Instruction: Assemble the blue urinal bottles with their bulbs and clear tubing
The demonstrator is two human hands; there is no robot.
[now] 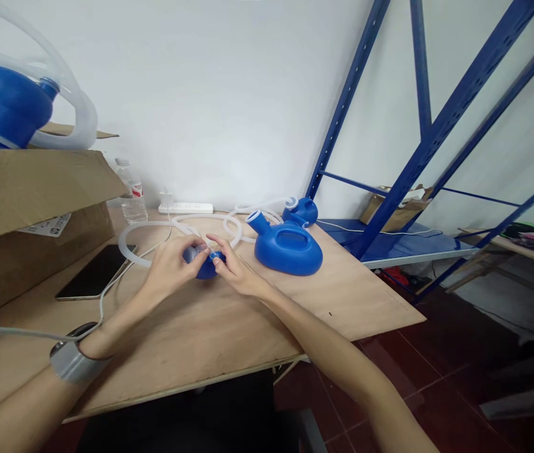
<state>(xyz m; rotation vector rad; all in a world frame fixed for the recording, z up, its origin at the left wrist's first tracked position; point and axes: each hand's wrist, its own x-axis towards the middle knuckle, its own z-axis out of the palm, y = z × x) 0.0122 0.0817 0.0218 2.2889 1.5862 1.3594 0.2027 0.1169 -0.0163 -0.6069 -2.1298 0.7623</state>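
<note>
Near the middle of the wooden table [191,340], my left hand [172,261] and my right hand [233,270] meet around a small blue part [207,270]. The fingers of my left hand are closed on its left side, beside a greyish clear piece. My right thumb and fingers pinch its right side. Much of the part is hidden by my fingers. A translucent hose [127,242] curls behind my hands. To the right lies a blue bottle [290,251] with a handle, its open white-rimmed neck tilted up to the left.
Another blue container [307,211] stands behind the bottle. At left are a cardboard box [35,258] with a blue bottle [9,104] on top, a black phone [94,274], a water bottle [134,198] and a cable. A power strip [186,207] lies by the wall; blue shelving [389,189] stands right.
</note>
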